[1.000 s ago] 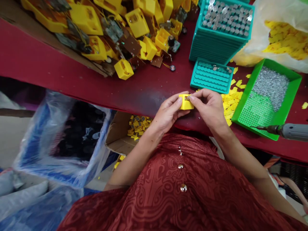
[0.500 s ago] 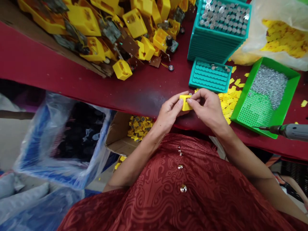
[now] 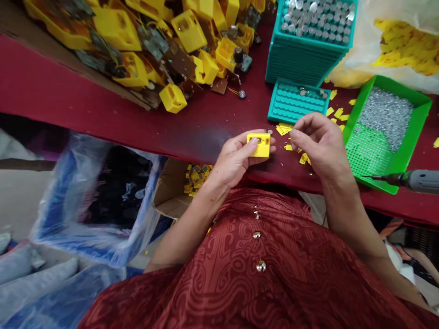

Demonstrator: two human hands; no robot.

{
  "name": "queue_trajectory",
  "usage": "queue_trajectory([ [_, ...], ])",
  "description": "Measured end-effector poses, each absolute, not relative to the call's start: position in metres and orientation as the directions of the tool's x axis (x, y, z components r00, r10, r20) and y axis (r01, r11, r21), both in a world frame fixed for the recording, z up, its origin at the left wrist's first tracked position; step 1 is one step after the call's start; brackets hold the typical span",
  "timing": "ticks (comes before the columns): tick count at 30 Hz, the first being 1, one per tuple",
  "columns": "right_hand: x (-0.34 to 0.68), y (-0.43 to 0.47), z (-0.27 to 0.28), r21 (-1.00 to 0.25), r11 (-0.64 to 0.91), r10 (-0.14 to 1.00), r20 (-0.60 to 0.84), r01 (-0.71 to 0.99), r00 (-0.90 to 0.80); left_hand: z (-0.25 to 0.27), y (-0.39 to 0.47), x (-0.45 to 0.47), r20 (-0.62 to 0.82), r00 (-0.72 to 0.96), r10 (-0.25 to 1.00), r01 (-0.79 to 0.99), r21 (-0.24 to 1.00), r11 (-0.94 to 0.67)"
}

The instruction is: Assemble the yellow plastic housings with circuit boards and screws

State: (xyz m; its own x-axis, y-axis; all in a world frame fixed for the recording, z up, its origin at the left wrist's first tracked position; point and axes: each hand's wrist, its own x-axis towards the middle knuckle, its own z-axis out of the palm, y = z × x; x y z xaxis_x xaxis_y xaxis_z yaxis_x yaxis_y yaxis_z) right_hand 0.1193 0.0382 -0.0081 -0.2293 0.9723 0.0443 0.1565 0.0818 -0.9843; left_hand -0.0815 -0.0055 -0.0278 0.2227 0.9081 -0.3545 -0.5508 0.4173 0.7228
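Observation:
A small yellow plastic case (image 3: 262, 148) with openings in its upper face lies in my left hand (image 3: 231, 157), the thumb pressed on top of it and the fingers underneath. To its right, over the maroon table cloth, my right hand (image 3: 320, 146) is closed in a pinch, thumb against forefinger; whatever may be between the fingertips is too small to make out. Small flat yellow covers (image 3: 284, 129) lie scattered beside and under this hand. One round silver disc (image 3: 270, 132) rests on the cloth just beyond the case.
Beyond my hands is a teal tray (image 3: 297, 103) with a few silver discs, before a stack of teal trays (image 3: 305, 59). A green basket (image 3: 394, 176) of screws stands right, a screwdriver (image 3: 420, 181) over its near edge. Yellow housings with wires (image 3: 188, 32) are heaped back left.
My right hand has left the yellow case and moved right, over the loose covers. My left hand has shifted slightly left with the case, whose upper face now shows.

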Motion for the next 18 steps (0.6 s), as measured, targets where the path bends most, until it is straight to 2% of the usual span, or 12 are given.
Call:
queue_trajectory([
  [5, 0.118, 0.019, -0.013, -0.914, 0.266, 0.962, 0.23, 0.306, -0.149, -0.027, -0.004, -0.073, -0.413, 0.247, 0.877, -0.589, 0.655, 0.474],
  [10, 0.115, 0.01, -0.017, -0.798, 0.411, 0.912, 0.348, 0.441, -0.219, -0.027, -0.005, -0.066, -0.458, 0.25, 0.853, -0.55, 0.658, 0.515],
  [14, 0.115, 0.008, -0.025, -0.701, 0.535, 0.844, 0.466, 0.472, -0.267, -0.029, -0.005, -0.064, -0.484, 0.198, 0.852, -0.529, 0.679, 0.509],
  [18, 0.116, 0.004, -0.031, -0.597, 0.617, 0.784, 0.522, 0.513, -0.336, -0.03, -0.006, -0.061, -0.47, 0.151, 0.87, -0.531, 0.703, 0.472],
])
